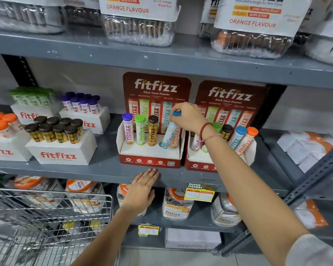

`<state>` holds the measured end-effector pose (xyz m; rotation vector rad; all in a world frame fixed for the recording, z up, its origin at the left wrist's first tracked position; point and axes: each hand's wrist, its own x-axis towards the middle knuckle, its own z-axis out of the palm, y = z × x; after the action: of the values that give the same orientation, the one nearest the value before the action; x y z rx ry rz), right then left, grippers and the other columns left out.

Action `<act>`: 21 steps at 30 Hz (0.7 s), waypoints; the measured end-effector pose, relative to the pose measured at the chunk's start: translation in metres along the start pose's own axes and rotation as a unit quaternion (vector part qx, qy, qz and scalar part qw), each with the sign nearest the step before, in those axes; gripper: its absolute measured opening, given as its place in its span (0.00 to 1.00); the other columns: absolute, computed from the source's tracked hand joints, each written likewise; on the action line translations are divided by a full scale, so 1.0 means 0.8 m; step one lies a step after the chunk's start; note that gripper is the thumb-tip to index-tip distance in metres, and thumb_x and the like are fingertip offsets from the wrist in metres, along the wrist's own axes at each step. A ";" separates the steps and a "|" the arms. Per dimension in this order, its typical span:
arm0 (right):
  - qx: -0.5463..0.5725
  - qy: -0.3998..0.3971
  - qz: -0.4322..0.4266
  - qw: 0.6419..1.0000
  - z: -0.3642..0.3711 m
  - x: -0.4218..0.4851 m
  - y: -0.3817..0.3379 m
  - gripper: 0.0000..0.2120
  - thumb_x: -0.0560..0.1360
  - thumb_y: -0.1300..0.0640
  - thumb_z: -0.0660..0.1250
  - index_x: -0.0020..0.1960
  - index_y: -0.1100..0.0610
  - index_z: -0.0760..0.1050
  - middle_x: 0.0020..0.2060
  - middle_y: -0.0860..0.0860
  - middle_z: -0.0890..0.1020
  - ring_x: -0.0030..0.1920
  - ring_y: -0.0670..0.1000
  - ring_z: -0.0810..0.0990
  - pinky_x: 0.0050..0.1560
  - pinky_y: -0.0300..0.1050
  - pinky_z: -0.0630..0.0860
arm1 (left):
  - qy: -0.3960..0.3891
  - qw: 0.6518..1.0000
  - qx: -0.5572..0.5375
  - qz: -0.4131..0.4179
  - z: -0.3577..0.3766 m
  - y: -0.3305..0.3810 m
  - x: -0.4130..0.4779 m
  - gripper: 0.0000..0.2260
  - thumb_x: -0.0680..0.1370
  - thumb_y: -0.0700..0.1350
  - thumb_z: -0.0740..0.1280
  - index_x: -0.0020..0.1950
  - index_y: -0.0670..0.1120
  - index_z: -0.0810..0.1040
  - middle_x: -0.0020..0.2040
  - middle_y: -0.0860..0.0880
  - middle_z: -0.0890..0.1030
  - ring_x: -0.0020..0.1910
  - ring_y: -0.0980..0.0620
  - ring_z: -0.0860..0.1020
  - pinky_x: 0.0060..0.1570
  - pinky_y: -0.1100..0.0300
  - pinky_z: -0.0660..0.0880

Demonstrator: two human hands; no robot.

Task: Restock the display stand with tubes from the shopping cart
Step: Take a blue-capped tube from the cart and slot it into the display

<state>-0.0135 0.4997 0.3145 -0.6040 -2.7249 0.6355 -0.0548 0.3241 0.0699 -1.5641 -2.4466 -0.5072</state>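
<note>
A red and white display stand [150, 158] sits on the middle grey shelf. It holds a purple-capped tube [128, 131], a green-capped tube [140, 131] and a brown-capped tube [152, 131], all upright. My right hand [188, 118] grips the blue cap of a blue tube [169, 136], which leans with its lower end at a hole in the stand. An orange tube [175, 139] stands just behind it. My left hand [142, 189] lies flat with fingers spread on the shelf edge below the stand. The wire shopping cart [46, 217] is at lower left.
A second display stand [200, 160] with several tubes is right of the first. White boxes of brown-capped [54, 129], purple-capped [81, 102], green-capped and orange-capped tubes fill the shelf's left. Jars crowd the upper and lower shelves. A grey upright post [306, 185] stands at right.
</note>
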 end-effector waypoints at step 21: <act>-0.020 0.013 0.049 0.999 0.024 0.022 -0.013 0.17 0.76 0.55 0.66 0.59 0.64 0.71 0.62 0.60 0.69 0.48 0.55 0.74 0.45 0.42 0.70 | -0.006 1.000 -0.030 0.006 -0.004 -0.009 -0.006 0.25 0.75 0.43 0.66 0.71 0.44 0.66 0.71 0.46 0.67 0.70 0.47 0.64 0.67 0.48 0.48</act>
<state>-0.0393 0.4925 0.3061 -0.7536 -2.7021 0.5934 -0.0590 0.3157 0.0701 -1.6074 -2.4512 -0.5778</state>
